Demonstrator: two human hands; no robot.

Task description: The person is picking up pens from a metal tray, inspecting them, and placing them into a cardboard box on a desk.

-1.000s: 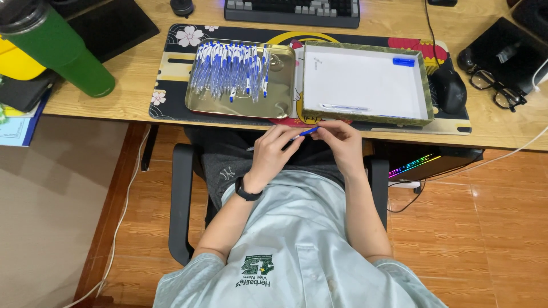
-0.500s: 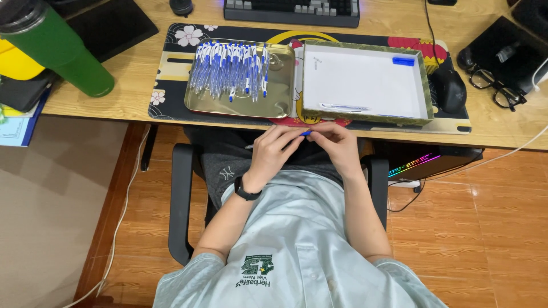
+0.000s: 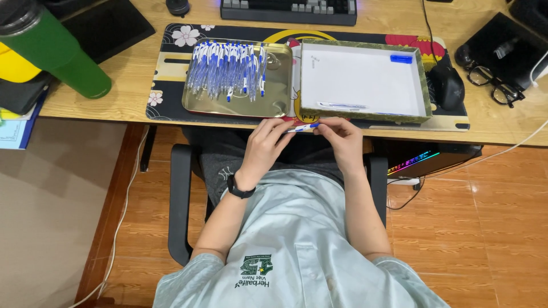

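Fingers (image 3: 292, 126) of both our hands are pinching one blue-and-white pen (image 3: 304, 127) between them, the left hand (image 3: 264, 149) grasping its pale barrel end and the right hand (image 3: 342, 145) closing on the blue-tipped end, so neither hand is released. We are holding the pen level at the desk (image 3: 137, 74) edge, just below the gap between the gold tray (image 3: 279, 97) and the white box (image 3: 365, 80), touching neither. Compared with a second ago, we are carrying our hands higher and nearer the desk, and the pen is lying flatter and showing more of its length between our fingertips; half a second ago it was mostly hidden by them. We judge that the pen is being put together or checked and is coming toward the box. In the tray, the heap of pens (image 3: 228, 71) is sitting as before, and one pen (image 3: 342, 105) is lying along the box's near wall, unchanged.
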